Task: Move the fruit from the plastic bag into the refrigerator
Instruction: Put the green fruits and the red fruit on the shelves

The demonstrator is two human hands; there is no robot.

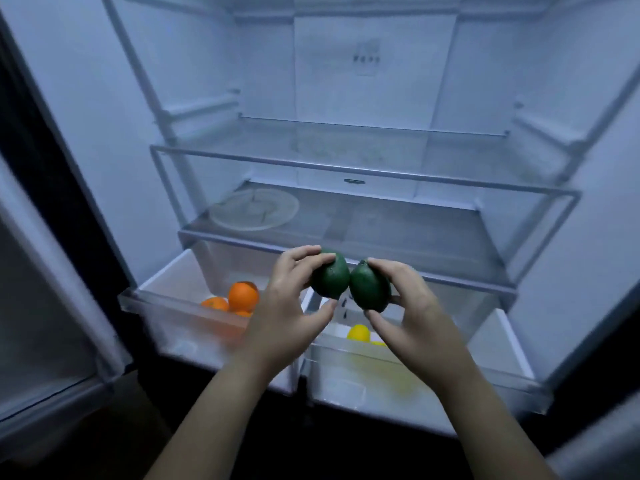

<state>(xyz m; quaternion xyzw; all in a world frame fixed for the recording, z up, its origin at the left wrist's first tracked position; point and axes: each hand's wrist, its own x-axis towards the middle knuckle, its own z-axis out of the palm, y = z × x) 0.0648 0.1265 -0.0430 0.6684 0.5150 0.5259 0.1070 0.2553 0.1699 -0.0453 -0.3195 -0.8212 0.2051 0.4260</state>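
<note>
I stand before the open refrigerator [346,81]. My left hand [287,303] grips a dark green fruit [330,277], and my right hand [412,306] grips a second dark green fruit [369,285]. The two fruits touch side by side above the divide between two pulled-out drawers. The left drawer [162,306] holds several oranges [242,296]. The right drawer [502,341] holds yellow fruit [358,332]. The plastic bag is not in view.
Above the drawers lies a glass shelf [398,230] with a clear round plate [254,209] at its left. A second glass shelf [363,147] sits higher up. The open fridge door [41,271] stands at the left.
</note>
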